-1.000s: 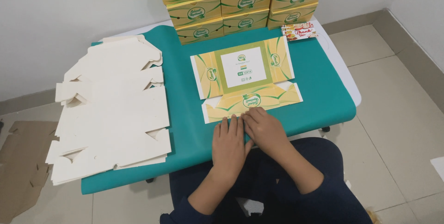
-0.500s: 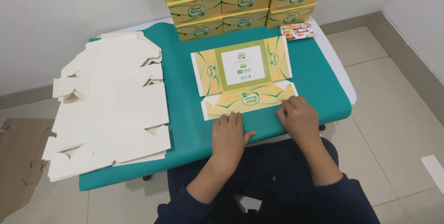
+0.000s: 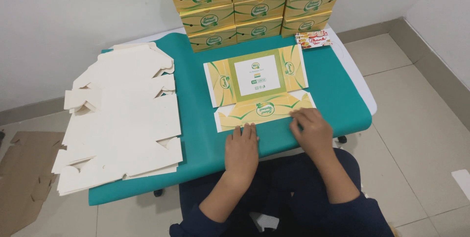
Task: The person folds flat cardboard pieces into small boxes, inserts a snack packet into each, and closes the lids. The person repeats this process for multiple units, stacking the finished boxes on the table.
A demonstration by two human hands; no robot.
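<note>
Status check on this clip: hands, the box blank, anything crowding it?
Left hand flat at the printed box blank's near edge. Right hand fingertips on its right corner. Blank lies unfolded on teal cloth. White blank stack left, finished boxes behind, both apart.

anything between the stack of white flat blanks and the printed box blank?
Nothing: only bare teal table cover separates the white blanks from the printed box blank, per the head view.

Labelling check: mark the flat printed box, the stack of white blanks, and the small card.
flat printed box (image 3: 257, 73), head view, white centre panel
stack of white blanks (image 3: 122, 119), head view, top sheet's middle
small card (image 3: 314, 39), head view, its middle
</note>
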